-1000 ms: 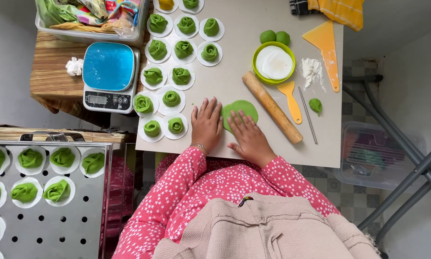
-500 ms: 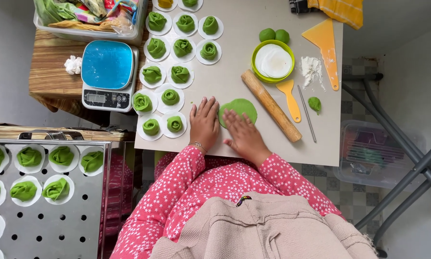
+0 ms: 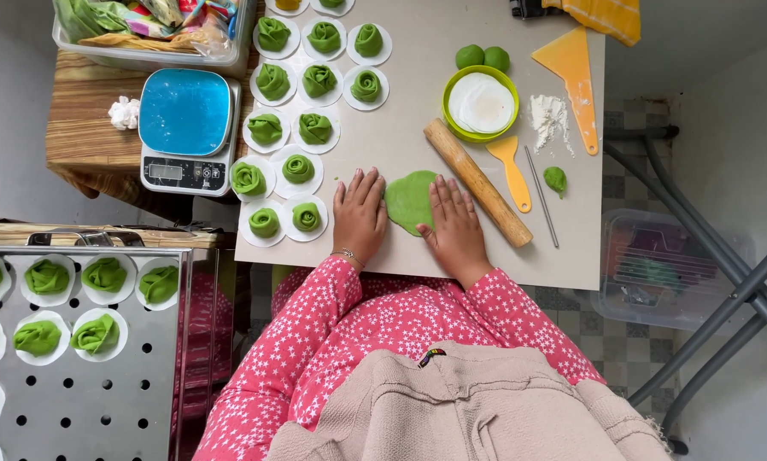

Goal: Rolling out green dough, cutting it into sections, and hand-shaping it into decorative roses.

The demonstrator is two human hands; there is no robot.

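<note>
Head view, frame centre — left hand and right hand lie flat, fingers spread, grasping nothing, flanking a flattened green dough disc on the worktop.

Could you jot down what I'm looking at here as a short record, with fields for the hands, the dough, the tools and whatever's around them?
Left hand: left hand flat on the table, fingers at the left edge of the dough sheet
Right hand: right hand flat, touching the sheet's right edge
Dough: flat green dough sheet between both hands
Tools: wooden rolling pin right of the sheet; orange spatula; orange scraper
Shaped pieces: green dough rolls on white paper rounds, in rows left of the hands
Scale: blue-topped kitchen scale
Tray: perforated metal tray holding more pieces
Table: pale tabletop
</note>
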